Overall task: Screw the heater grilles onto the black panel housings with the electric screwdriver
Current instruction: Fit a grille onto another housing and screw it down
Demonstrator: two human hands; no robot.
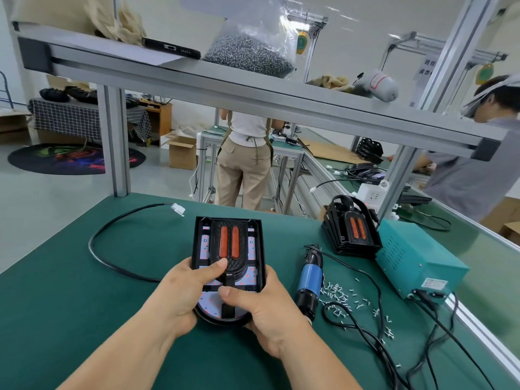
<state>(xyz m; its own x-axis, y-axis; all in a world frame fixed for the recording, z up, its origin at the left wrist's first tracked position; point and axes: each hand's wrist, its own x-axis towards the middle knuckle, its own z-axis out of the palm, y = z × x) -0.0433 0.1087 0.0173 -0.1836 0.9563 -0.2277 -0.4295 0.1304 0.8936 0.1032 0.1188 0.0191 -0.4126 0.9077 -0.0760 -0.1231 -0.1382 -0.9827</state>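
The left hand [180, 294] and right hand [261, 313] grip the near end of the black plastic panel housing [197, 243] at the middle of the green bench mat [84, 305]. Their fingers curl beneath it, and the thumbs press the black oval heater grille [228, 243], probably to seat it for screwing. The blue-and-black electric screwdriver [309, 280] lies to the right, beside loose silver screws [337, 294]. The label [434, 284] on the teal power box [408, 254] is too small to read.

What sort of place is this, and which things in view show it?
Probably a factory assembly line: a green workbench, an electric screwdriver beside loose screws, and a stack of black panel housings.

White sign [430, 66]: Chinese characters, possibly 转; teal box label [434, 284] illegible.
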